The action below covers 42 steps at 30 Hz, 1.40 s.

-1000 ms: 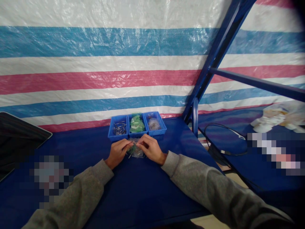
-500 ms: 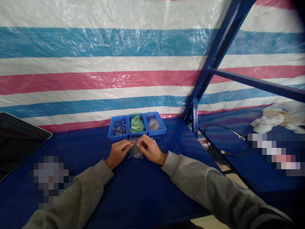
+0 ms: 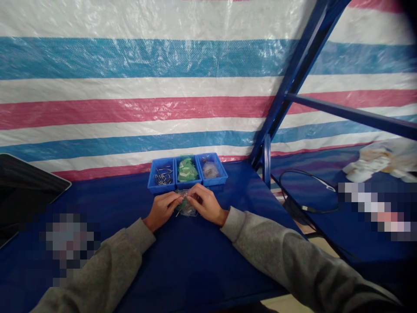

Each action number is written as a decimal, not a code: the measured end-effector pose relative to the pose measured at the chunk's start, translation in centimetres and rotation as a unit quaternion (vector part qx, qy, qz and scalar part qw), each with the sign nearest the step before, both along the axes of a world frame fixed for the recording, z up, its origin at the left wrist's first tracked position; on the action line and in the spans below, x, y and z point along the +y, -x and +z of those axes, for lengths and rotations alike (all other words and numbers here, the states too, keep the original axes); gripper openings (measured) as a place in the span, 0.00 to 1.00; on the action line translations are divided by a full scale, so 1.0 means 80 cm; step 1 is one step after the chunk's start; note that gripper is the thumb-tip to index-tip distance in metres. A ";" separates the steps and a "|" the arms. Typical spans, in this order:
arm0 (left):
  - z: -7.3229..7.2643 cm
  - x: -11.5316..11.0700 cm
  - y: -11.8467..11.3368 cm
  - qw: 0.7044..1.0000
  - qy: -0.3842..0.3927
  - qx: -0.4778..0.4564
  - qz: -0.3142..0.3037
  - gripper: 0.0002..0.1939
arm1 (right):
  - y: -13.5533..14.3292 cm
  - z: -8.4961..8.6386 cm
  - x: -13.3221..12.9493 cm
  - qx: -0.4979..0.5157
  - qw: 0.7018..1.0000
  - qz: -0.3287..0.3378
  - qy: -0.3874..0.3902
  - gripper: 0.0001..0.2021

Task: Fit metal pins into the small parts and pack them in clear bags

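Between my hands is a small clear plastic bag (image 3: 188, 210) with something green and a thin metal piece showing at its left side. My left hand (image 3: 162, 208) pinches the bag's upper left part with thumb and forefinger. On the other side, my right hand (image 3: 207, 204) is closed on the bag, its fingertips almost meeting those of the left. Just beyond stand three joined blue bins: the left bin (image 3: 150, 181) holds thin metal pieces, the middle bin (image 3: 187, 184) green packets, and the right bin (image 3: 221, 179) clear plastic bags.
A dark, screen-like panel (image 3: 26, 191) stands at the left edge of the blue table (image 3: 182, 261). A blue metal frame (image 3: 293, 82) rises on the right. Beyond it a black cable (image 3: 286, 174) and crumpled plastic (image 3: 368, 163) lie on another blue surface. Striped sheeting (image 3: 130, 108) hangs behind.
Both hands stay in nearly the same place, with only slight finger movement at the bag. The bins have not moved.
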State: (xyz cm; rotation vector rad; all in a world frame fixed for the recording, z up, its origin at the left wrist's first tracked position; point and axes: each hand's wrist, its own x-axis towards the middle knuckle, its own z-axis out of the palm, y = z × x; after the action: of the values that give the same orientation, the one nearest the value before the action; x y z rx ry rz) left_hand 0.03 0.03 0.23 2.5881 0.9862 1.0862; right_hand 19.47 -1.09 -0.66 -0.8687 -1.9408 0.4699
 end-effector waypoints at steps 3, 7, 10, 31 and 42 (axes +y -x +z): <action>0.001 -0.001 0.000 1.000 -0.005 -0.003 0.012 0.09 | 0.000 -0.001 0.000 -0.009 1.000 0.003 0.001 0.07; 0.005 -0.003 -0.002 0.999 0.005 -0.023 0.036 0.09 | 0.000 -0.002 0.000 -0.023 1.000 0.006 0.000 0.07; 0.007 -0.004 -0.003 0.998 0.026 -0.044 0.049 0.12 | 0.000 -0.003 0.000 -0.033 0.999 0.011 -0.005 0.06; 0.011 -0.003 -0.005 0.999 0.019 -0.045 0.019 0.09 | -0.001 0.005 -0.003 0.049 0.999 -0.021 0.006 0.08; 0.008 -0.001 0.002 0.997 0.010 -0.070 0.018 0.08 | 0.000 0.000 -0.001 0.056 0.998 -0.013 0.002 0.08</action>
State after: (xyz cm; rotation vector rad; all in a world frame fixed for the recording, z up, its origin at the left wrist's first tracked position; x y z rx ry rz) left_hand -0.10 -0.01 0.86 2.4484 1.0084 1.2399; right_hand 19.51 -1.18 -0.63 -0.8517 -1.8256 0.4962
